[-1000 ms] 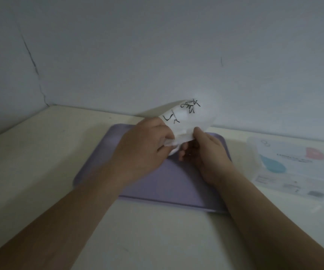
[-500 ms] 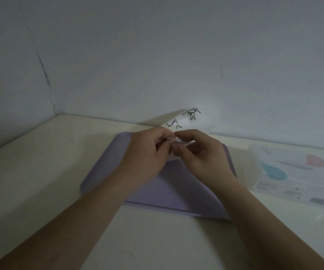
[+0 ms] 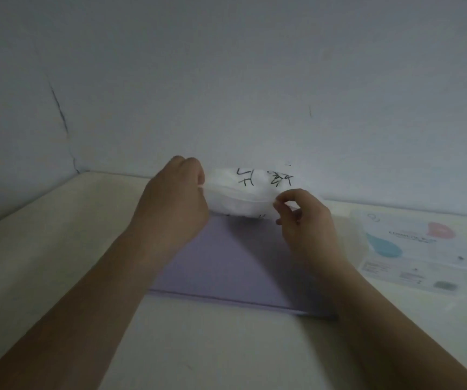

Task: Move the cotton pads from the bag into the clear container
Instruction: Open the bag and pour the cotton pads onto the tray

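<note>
Grips bulging white bag (image 3: 240, 198) at both ends, contents hidden: fingers of left hand (image 3: 176, 201) curled round one end, right hand (image 3: 308, 220) pinching the other. Right of right fingers, on counter (image 3: 58, 235): clear container (image 3: 412, 249), contents unclear. Pulled wide apart since the earlier joined pinch.

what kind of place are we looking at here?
Probably a home desk in a room corner: cream table against a bare, cracked wall, a purple tray, and a labelled clear container beside it.
</note>
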Available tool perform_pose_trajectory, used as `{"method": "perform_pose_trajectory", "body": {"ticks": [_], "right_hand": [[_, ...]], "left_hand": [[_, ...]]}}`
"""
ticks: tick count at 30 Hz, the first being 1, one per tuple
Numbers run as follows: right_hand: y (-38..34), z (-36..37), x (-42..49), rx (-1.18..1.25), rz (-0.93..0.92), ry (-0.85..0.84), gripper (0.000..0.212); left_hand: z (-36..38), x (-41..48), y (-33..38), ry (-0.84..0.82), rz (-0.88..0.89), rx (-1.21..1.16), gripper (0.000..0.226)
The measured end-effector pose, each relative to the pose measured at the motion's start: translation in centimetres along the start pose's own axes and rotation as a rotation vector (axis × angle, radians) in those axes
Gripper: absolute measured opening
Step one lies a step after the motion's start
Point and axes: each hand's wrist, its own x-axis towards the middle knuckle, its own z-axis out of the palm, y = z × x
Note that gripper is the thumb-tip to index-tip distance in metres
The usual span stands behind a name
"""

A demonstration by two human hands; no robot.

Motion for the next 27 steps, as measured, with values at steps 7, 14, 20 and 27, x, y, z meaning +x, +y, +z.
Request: {"method": "perform_pose_trajectory", "body": {"ticks": [7,14,20,27], "right_hand": [[-2.1,1.6,-1.3,-0.074,-0.306,0.043,0.005],[-0.7,0.6,-0.4,-0.194,-0.298,0.084,0.004],[1.0,-1.0,0.5,-0.217,0.016,0.151,0.006],[0.8,0.2,0.7,0.359,0.382,0.059,0.082]], "left_hand": [[3.6,-2.3,4.5,-0.271,0.158,0.093,0.017],[4.5,-1.2,1.5,-0.211,0.096,0.072,0.011],[3.4,-0.8,0.7,-0.179,0.011,0.038,0.032],[3.1,-1.3,1.3,-0.201,0.055,0.045,0.026]]}}
